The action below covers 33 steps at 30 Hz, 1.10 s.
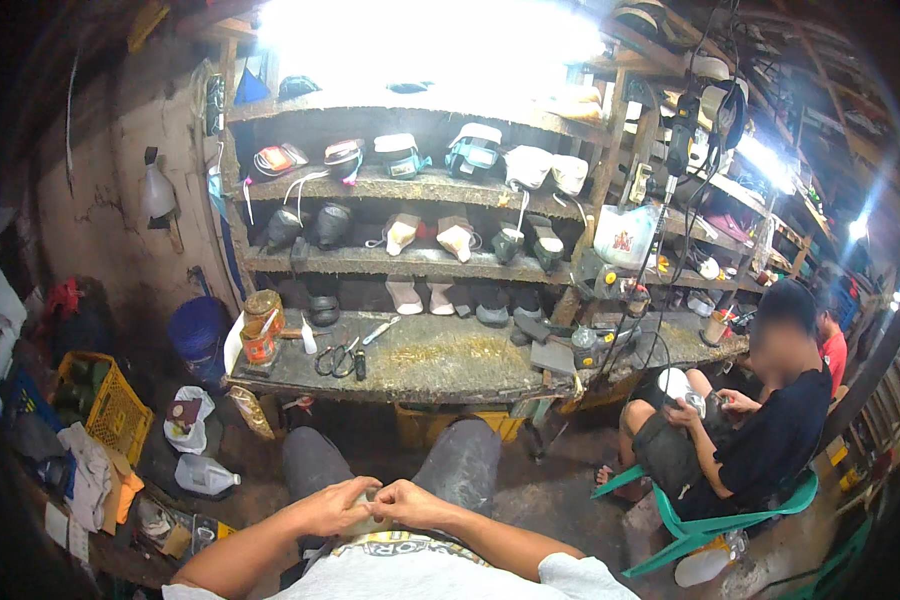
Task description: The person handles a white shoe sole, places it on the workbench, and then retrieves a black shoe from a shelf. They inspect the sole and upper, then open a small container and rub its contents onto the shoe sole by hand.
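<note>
A stained, rough-looking wall (100, 230) stands at the left, with a yellow lattice crate (120, 408) of moulded plastic below it. Next comes a round blue bin (196, 325), and nearer the person a translucent plastic jug (207, 475) lies on the dark floor (260, 500).

The table (420, 352) runs across the middle, its top worn, grainy and blotched with yellowish stains. Toward its left end stand smeared jars (261, 345) and a small white bottle (308, 337); black-handled scissors (340, 360) lie just to the right of these. Above the table, thick, rough-edged shelves (370, 188) carry shoe-shaped pieces, some pale and smooth, some dark, several trailing white straps.

In front of the table, above the person's lap, the left hand (332, 508) has its fingers bent around a small pale piece (372, 496), and the right hand (408, 503) pinches it from the other side. The piece sits between the two hands, mostly covered by fingers, so neither its full shape, its long axis nor the way it points can be told.

At the right, a co-worker in a dark shirt (775, 430) sits on a green plastic chair (685, 520), holding a rounded white item (676, 385).
</note>
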Tool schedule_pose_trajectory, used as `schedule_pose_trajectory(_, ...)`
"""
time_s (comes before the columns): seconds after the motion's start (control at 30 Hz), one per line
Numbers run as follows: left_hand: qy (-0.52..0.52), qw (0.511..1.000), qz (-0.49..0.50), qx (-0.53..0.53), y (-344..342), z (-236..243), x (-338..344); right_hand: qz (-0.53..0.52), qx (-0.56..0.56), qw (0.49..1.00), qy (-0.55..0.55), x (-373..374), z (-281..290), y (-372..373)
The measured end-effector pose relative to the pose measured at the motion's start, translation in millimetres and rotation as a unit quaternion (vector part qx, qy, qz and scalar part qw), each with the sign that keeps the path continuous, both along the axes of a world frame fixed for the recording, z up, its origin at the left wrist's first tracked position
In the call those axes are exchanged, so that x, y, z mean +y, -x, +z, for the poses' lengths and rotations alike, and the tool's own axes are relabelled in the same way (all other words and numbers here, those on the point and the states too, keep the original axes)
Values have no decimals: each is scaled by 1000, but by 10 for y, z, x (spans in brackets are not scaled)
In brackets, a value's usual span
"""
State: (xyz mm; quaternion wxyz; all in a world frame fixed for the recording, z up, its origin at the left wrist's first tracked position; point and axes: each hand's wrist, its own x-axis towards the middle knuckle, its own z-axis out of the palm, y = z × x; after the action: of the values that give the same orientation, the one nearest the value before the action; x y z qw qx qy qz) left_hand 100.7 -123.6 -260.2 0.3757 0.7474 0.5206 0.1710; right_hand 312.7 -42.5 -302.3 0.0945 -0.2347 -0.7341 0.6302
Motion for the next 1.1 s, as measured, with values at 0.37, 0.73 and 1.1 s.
schedule_pose_trajectory(0.37,-103,994,22,34,-247,185,-46,-86,-85,966,-227,-201,220,-318)
schedule_pose_trajectory(0.73,-32,988,140,49,144,726,124,-27,181,845,-502,60,601,210)
schedule_pose_trajectory(1.1,-33,963,203,174,50,-637,394,27,-44,828,-558,28,-171,288)
